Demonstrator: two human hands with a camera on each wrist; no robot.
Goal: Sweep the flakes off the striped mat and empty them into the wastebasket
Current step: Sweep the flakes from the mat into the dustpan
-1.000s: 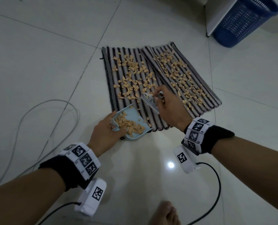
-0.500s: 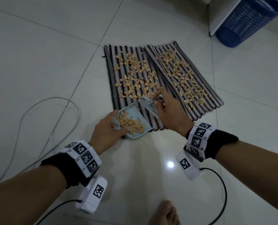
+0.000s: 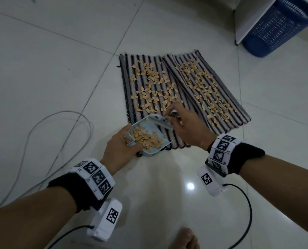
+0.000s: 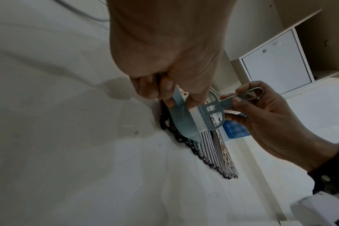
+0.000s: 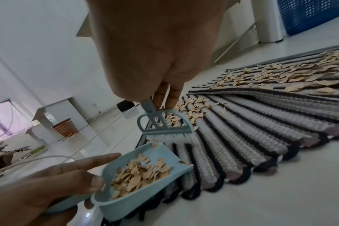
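Here our left hand (image 3: 121,146) grips the pan (image 3: 150,139) by its near wall, its open lip set on the mat's (image 3: 227,123) near edge. Just beyond, our right hand (image 3: 187,126) pinches the brush (image 3: 163,123) handle, bristles at the lip. Most flakes (image 3: 155,83) lie farther up the stripes; the wastebasket (image 3: 279,26) stands far right.

A room in a home, it seems: glossy pale floor tiles (image 3: 59,56), a woven striped mat (image 3: 189,97) on the floor, white cabinets (image 4: 275,59), a blue plastic wastebasket (image 3: 279,26), and a bare foot (image 3: 187,239).
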